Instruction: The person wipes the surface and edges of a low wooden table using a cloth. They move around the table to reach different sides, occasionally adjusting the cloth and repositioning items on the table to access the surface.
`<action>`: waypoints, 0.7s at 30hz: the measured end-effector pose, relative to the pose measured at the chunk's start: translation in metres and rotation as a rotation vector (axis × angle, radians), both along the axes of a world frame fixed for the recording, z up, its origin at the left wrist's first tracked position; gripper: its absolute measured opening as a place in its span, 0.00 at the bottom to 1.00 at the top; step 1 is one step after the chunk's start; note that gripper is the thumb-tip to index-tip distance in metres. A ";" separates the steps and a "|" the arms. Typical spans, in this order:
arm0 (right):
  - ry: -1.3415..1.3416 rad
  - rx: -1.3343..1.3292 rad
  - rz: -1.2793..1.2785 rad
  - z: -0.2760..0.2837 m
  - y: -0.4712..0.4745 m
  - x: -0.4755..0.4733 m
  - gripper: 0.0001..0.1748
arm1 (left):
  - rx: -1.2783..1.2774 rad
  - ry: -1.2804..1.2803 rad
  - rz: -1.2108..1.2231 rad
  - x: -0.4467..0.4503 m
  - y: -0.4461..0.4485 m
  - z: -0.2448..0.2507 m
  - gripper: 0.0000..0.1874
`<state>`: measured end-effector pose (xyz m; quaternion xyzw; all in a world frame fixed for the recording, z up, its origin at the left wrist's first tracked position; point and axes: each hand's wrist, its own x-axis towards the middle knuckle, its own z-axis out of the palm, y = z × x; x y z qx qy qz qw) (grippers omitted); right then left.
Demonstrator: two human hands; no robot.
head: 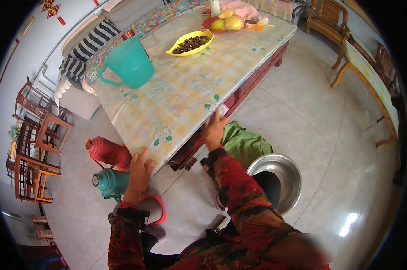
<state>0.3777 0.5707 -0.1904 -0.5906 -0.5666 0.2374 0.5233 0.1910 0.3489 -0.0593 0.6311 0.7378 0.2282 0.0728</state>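
Note:
A long table (186,91) under a flowered, checked plastic cover stretches away before me. At its near left corner rests my left hand (139,172), touching the cover's edge with fingers a little apart. My right hand (214,131) is at the table's long right edge, on a small whitish cloth or wipe (222,109); blur hides its exact shape. Toward the left of the tabletop stands a teal plastic jug (132,65). Beyond it lies a yellow leaf-shaped dish (208,37) of small dark pieces, perhaps seeds or shells.
Red (107,152) and teal thermos flasks (112,180) stand by my left hand, near a grey-and-red bin (152,209). Green fabric (244,141) and a steel basin (293,189) are at the right. Yellow fruit (233,23) lies at the far end. Wooden chairs (48,128) line the left.

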 end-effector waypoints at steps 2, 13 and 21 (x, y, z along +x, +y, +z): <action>0.020 -0.106 0.058 0.009 -0.053 -0.021 0.35 | 0.022 0.014 -0.009 0.000 0.000 -0.001 0.26; 0.272 -0.184 0.084 0.023 -0.106 -0.048 0.34 | -0.065 -0.012 0.046 0.004 0.001 0.006 0.26; 0.036 -0.034 -0.104 -0.004 0.072 0.026 0.34 | -0.044 0.054 -0.004 -0.001 0.003 0.003 0.28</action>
